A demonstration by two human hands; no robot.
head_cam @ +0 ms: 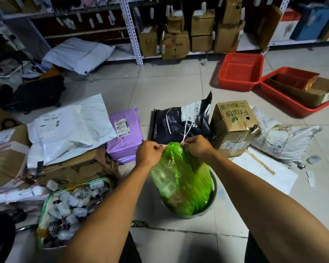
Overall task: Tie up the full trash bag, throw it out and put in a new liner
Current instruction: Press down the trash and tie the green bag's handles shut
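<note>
A green trash bag point(180, 179) stands in a round grey bin point(214, 194) on the tiled floor point(169, 82), its top gathered into a narrow neck well above the bin's rim. The left hand point(149, 153) has its fingers curled and pressed together on the left side of the neck, pinching the plastic and one end of a thin white string point(186, 132). The right hand point(197, 146) pinches the string at the right side of the neck, fingers closed tight; a loop of the string rises from there, though whether a knot is formed is hard to tell. Just beyond the bag lie a dark printed pouch point(179, 123), a purple parcel point(124, 135) and a cardboard box point(234, 128) marked "Fruits". Two red baskets point(239, 71) sit farther back.
</note>
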